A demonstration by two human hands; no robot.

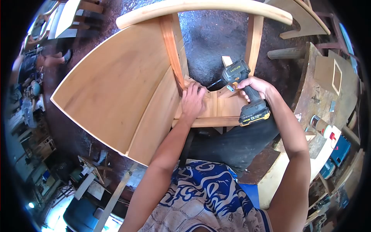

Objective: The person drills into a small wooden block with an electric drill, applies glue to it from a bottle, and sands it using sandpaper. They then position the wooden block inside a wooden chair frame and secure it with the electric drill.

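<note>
My right hand is wrapped round the grip of a black cordless drill, with a yellow-trimmed battery at its base. The drill's long bit points left toward the inner corner of a wooden chair frame. At that corner, beside an upright reddish post, my left hand rests with bent fingers on the wood. Whether its fingertips pinch a small part there is hidden. A large curved plywood panel joins the frame on the left, and a rounded rail spans the top.
To the right stands a worn workbench with a labelled container on it. Another curved wooden piece is at the upper right. Tools and scraps crowd the left side, where another person's leg shows. A dark chair is at the lower left.
</note>
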